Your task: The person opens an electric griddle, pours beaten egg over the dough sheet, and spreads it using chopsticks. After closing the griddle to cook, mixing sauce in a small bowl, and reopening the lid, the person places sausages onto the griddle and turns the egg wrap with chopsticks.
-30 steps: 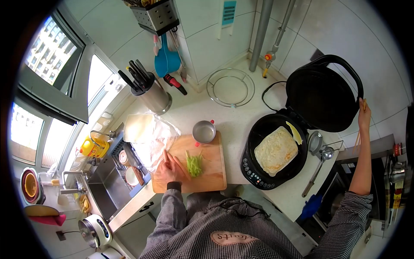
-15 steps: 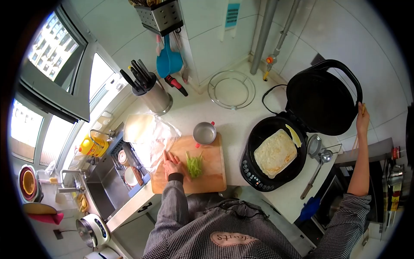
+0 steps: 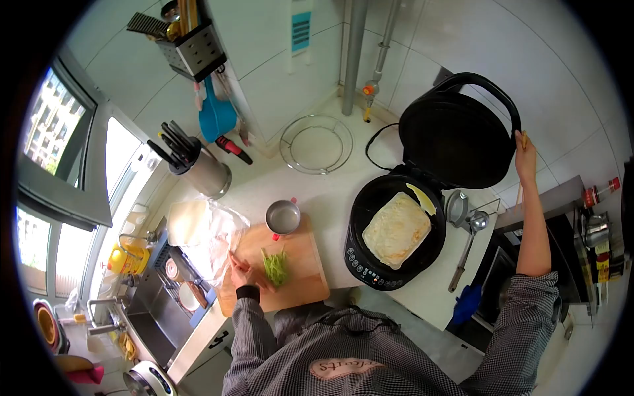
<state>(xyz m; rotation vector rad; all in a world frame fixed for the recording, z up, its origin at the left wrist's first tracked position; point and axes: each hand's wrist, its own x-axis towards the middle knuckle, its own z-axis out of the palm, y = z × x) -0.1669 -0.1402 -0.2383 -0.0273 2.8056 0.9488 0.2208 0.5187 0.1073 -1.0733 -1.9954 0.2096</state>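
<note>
My left hand [image 3: 244, 273] rests on the wooden cutting board [image 3: 307, 277] with its fingers stretched out. Beside it lies a small pile of green shredded vegetable [image 3: 275, 266]. At the right, my right hand [image 3: 526, 162] grips the handle of the raised black lid [image 3: 456, 142]; a thin light stick, perhaps chopsticks, shows by this hand. Below the lid, the black electric griddle [image 3: 352, 231] holds a pale, lightly browned rectangular flatbread [image 3: 395, 231] and a yellowish strip [image 3: 421, 198]. A small metal bowl [image 3: 283, 218] with red handles stands at the board's far edge.
Clear plastic wrap [image 3: 228, 228] and a pale flat sheet [image 3: 187, 223] lie left of the board. Behind are a knife block [image 3: 205, 171] and a wire rack [image 3: 317, 145]. A ladle [image 3: 467, 247] lies right of the griddle; the sink [image 3: 155, 317] is at left.
The view has shifted, so most things appear farther left. My right hand still holds the lid up, and my left hand stays by the green shreds on the board.
</note>
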